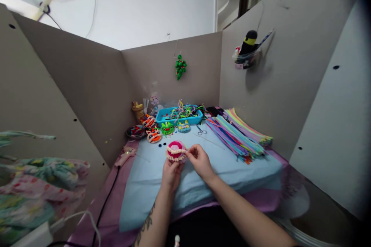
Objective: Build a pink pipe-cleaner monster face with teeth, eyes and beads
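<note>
A round pink and cream pipe-cleaner piece (pixel 175 147) sits in my left hand (pixel 172 174), which is closed around its lower side. Across its front runs a bumpy cream strip (pixel 180 151). My right hand (pixel 201 163) pinches the right end of that strip between thumb and fingertips. Two small dark round beads (pixel 162 144) lie on the blue cloth just beyond the piece. Farther back are finished-looking fuzzy pieces: an orange one (pixel 154 136), a green one (pixel 167 128) and a pale blue and yellow one (pixel 183 126).
A blue tray (pixel 159 117) of tangled pipe cleaners stands at the back. Scissors (pixel 201 130) lie right of it, near bundles of long pipe cleaners (pixel 236 135). At left are a dark bowl (pixel 135 132) and a pink glue gun (pixel 126 156) with its cord. Grey panels (pixel 179 92) enclose the table.
</note>
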A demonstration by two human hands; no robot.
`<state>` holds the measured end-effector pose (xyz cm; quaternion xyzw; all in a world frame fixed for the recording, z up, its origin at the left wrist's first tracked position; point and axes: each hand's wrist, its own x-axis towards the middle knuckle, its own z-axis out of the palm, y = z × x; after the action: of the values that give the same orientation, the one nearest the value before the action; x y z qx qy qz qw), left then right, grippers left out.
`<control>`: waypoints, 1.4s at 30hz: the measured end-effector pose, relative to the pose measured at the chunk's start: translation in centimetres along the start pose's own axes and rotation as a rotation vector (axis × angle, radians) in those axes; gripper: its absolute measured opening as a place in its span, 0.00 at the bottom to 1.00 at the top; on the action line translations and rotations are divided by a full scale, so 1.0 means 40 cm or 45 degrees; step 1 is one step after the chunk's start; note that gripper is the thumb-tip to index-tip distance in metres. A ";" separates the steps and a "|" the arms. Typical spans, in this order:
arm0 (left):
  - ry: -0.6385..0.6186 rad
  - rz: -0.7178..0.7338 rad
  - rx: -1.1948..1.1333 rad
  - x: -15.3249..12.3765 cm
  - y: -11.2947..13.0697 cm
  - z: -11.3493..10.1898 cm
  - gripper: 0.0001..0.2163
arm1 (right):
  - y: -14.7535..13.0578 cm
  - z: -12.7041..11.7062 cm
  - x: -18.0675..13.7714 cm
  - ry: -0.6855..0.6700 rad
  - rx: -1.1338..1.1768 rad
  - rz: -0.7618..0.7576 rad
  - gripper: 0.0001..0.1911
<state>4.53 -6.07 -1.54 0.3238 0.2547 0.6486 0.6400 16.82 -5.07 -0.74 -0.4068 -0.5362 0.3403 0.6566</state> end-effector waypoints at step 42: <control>-0.009 0.001 -0.014 0.009 -0.006 -0.004 0.23 | -0.019 -0.007 0.018 -0.016 -0.184 -0.017 0.10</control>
<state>4.59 -5.70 -1.81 0.3228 0.2486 0.6489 0.6426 17.24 -4.83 0.21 -0.4474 -0.5662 0.2987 0.6245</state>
